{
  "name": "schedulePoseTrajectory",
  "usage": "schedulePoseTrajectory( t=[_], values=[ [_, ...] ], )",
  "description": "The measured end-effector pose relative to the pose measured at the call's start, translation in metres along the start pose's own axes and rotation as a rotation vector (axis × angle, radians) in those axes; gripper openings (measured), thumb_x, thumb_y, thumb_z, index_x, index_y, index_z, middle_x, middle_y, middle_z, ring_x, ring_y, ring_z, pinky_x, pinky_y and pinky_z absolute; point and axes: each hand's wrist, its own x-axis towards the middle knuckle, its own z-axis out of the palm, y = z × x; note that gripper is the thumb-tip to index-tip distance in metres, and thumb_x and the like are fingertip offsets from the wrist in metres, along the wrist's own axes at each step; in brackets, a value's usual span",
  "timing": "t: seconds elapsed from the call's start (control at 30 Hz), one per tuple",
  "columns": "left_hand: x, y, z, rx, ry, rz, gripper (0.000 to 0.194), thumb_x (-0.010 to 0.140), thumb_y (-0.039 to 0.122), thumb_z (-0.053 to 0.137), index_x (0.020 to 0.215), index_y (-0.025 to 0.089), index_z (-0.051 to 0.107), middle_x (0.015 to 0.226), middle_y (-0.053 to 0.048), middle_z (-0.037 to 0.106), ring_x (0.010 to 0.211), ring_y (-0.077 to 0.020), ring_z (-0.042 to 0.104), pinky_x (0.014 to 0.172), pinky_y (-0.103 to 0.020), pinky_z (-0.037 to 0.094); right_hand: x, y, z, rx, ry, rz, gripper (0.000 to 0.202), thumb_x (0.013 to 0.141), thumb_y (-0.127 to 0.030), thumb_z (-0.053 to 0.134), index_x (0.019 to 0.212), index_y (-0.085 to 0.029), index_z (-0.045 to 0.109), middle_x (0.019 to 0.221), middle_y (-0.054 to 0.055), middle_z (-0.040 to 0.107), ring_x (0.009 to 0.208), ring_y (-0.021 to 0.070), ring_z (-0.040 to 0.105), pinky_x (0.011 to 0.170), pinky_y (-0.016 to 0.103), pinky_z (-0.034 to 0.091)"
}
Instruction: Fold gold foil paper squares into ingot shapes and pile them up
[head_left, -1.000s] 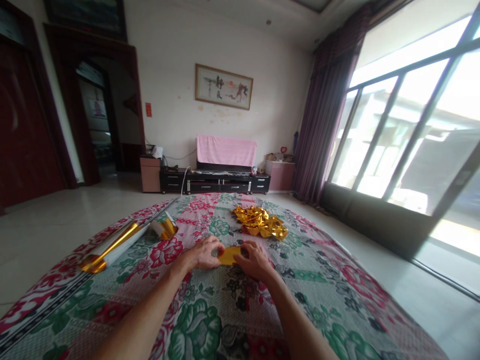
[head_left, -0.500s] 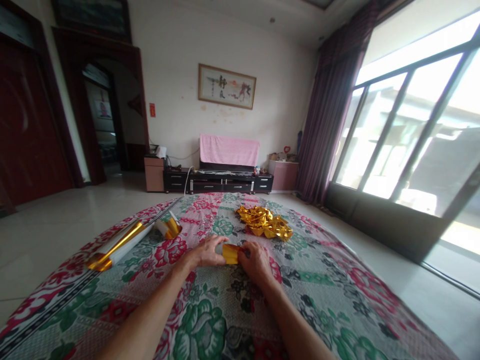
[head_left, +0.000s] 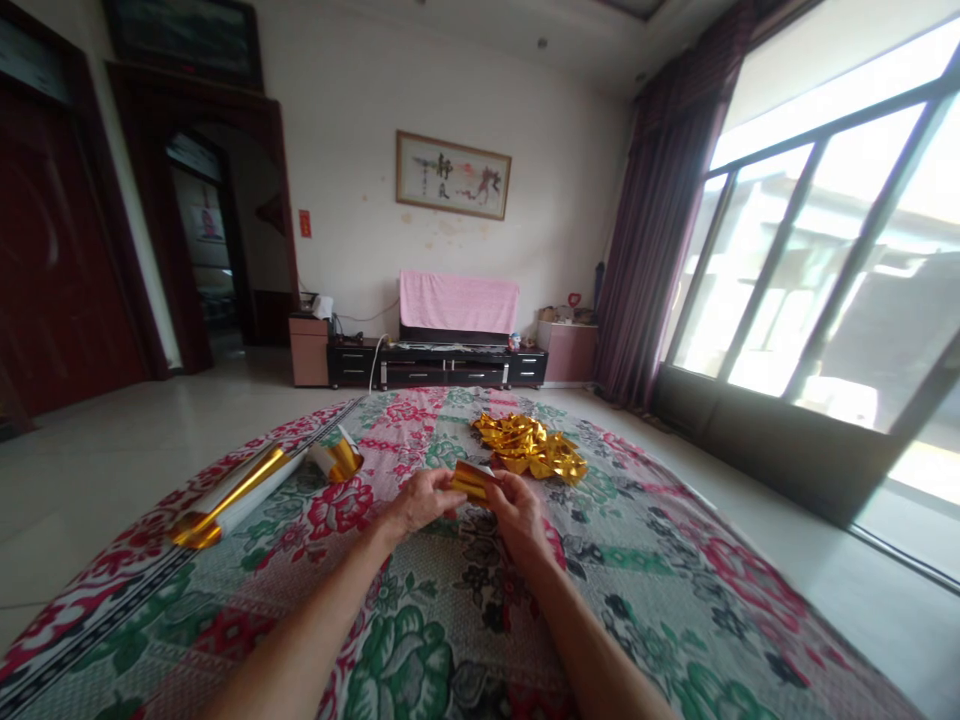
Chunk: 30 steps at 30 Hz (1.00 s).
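Left hand (head_left: 421,501) and right hand (head_left: 519,506) pinch gold foil (head_left: 469,481), their fingers (head_left: 447,497) partly covering its ends.

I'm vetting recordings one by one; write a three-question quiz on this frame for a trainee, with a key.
1. True or false: the right hand holds a small gold piece.
2. Which of these hangs below the framed picture? A) purple curtain B) pink cloth C) red door
3. Fill in: seen from the person, the gold pile lies to the ____ of the long gold-and-white roll.

Key: 1. True; 2. B; 3. right
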Motion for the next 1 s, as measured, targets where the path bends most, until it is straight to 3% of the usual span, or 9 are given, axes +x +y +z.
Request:
schedulePoseTrajectory(
  t=[0.1, 0.23, 0.47, 0.8, 1.0],
  values=[
    [-0.002, 0.005, 0.002, -0.065, 0.019, -0.065, 0.028, 0.067, 0.033, 0.058, 0.085, 0.013, 0.063, 0.062, 0.001, 0.063, 0.053, -0.0104, 0.056, 0.045, -0.018, 0.034, -0.001, 0.004, 0.000, 0.014, -0.010, 0.015, 0.043, 0.068, -0.043, 0.060, 0.100, -0.015, 0.053, 0.079, 0.003, 0.066, 0.069, 0.0155, 0.061, 0.065, 0.027, 0.047],
    [-0.001, 0.004, 0.002, -0.100, 0.047, -0.080, 0.023, 0.065, 0.030, 0.059, 0.079, 0.013, 0.063, 0.058, 0.002, 0.062, 0.052, -0.0104, 0.056, 0.046, -0.018, 0.034, -0.003, 0.002, -0.002, 0.004, -0.003, 0.045, 0.054, 0.070, -0.045, 0.059, 0.112, -0.013, 0.050, 0.079, 0.004, 0.067, 0.070, 0.0164, 0.061, 0.063, 0.026, 0.047],
    [0.000, -0.002, 0.000, -0.100, 0.042, -0.079, 0.021, 0.065, 0.030, 0.059, 0.077, 0.013, 0.063, 0.055, 0.000, 0.063, 0.051, -0.0113, 0.057, 0.045, -0.019, 0.036, -0.010, -0.023, -0.005, -0.068, 0.044, 0.047, 0.042, 0.073, -0.048, 0.054, 0.098, -0.015, 0.063, 0.094, 0.006, 0.066, 0.086, 0.0202, 0.060, 0.074, 0.028, 0.047],
    [-0.006, 0.007, -0.002, -0.096, 0.038, -0.045, 0.028, 0.065, 0.036, 0.060, 0.079, 0.012, 0.067, 0.062, -0.002, 0.065, 0.056, -0.0122, 0.057, 0.049, -0.020, 0.036, -0.005, -0.004, -0.002, 0.042, 0.039, 0.011, 0.040, 0.070, -0.043, 0.059, 0.094, -0.012, 0.063, 0.069, 0.002, 0.062, 0.059, 0.0121, 0.053, 0.055, 0.022, 0.043],
    [-0.002, 0.003, 0.000, -0.289, 0.093, -0.014, 0.029, 0.066, 0.036, 0.062, 0.081, 0.011, 0.065, 0.068, -0.003, 0.065, 0.057, -0.0114, 0.055, 0.052, -0.021, 0.038, -0.009, -0.007, 0.001, 0.021, 0.003, 0.024, 0.040, 0.069, -0.041, 0.059, 0.097, -0.013, 0.060, 0.064, 0.000, 0.058, 0.055, 0.0109, 0.051, 0.051, 0.021, 0.040]
  ],
)
